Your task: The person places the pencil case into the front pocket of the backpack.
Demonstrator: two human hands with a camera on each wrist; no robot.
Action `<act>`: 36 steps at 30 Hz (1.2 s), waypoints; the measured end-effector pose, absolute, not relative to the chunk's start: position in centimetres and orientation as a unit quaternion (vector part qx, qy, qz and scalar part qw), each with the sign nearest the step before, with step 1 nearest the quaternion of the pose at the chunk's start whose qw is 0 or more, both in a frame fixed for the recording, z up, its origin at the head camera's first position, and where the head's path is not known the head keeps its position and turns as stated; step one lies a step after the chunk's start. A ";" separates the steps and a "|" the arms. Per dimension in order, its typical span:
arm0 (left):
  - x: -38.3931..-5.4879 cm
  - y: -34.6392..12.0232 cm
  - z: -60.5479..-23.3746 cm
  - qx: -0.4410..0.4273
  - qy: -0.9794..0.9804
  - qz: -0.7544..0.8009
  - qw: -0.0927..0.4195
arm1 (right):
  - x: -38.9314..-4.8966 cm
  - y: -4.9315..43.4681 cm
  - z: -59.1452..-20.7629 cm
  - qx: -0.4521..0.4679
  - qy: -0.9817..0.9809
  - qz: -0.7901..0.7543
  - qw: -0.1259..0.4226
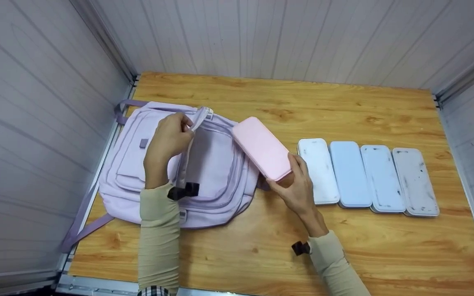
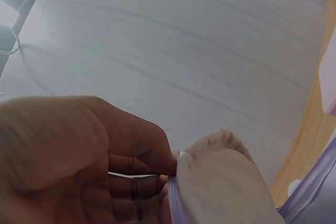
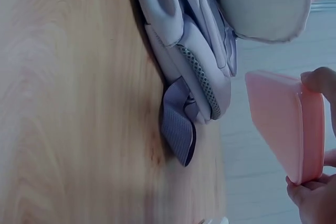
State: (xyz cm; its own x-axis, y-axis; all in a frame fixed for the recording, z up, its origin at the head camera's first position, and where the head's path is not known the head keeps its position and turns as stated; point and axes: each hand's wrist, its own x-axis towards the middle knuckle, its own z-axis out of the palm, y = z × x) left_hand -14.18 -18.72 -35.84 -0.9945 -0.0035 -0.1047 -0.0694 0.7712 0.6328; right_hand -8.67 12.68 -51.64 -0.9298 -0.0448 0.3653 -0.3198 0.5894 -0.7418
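A lilac backpack lies on the wooden table with a zipped compartment spread open. My left hand pinches the edge of its front flap and holds it up; in the left wrist view the thumb and fingers grip the zipper edge. My right hand grips the near end of a pink rectangular case, which is tilted at the backpack's right side. In the right wrist view the pink case is off the table, the thumb on one side and fingers on the other.
Right of the hands several similar flat cases stand in a row: a white one, a blue one, a pale blue one and a greyish one. Purple straps trail at the backpack's left. Panel walls enclose the table.
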 end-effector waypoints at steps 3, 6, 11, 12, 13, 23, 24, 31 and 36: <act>-14.1 -18.8 -35.6 -0.019 0.942 0.333 0.041 | -9.1 12.1 -51.5 0.132 -0.877 0.435 0.154; -14.1 -18.8 -35.3 -0.021 0.943 0.330 0.036 | -9.4 11.4 -51.5 0.157 -0.880 0.422 0.150; -14.1 -18.7 -35.1 -0.029 0.942 0.332 0.035 | -10.0 10.4 -51.8 0.198 -0.877 0.417 0.133; -14.1 -18.7 -35.0 -0.029 0.942 0.332 0.035 | -10.1 10.3 -52.0 0.207 -0.873 0.423 0.128; -14.1 -18.7 -35.0 -0.029 0.942 0.333 0.035 | -10.3 10.1 -52.1 0.216 -0.870 0.426 0.122; -14.1 -18.8 -35.2 -0.017 0.943 0.330 0.036 | -12.3 8.3 -52.7 0.278 -0.863 0.418 0.055; -14.2 -18.8 -35.2 -0.015 0.944 0.329 0.037 | -12.5 8.3 -52.7 0.280 -0.863 0.417 0.049; -14.2 -18.8 -35.5 -0.012 0.943 0.329 0.043 | -13.5 8.0 -53.1 0.273 -0.874 0.401 0.024; -14.2 -18.9 -35.6 -0.013 0.941 0.334 0.041 | -12.7 8.3 -53.8 0.237 -0.879 0.412 0.031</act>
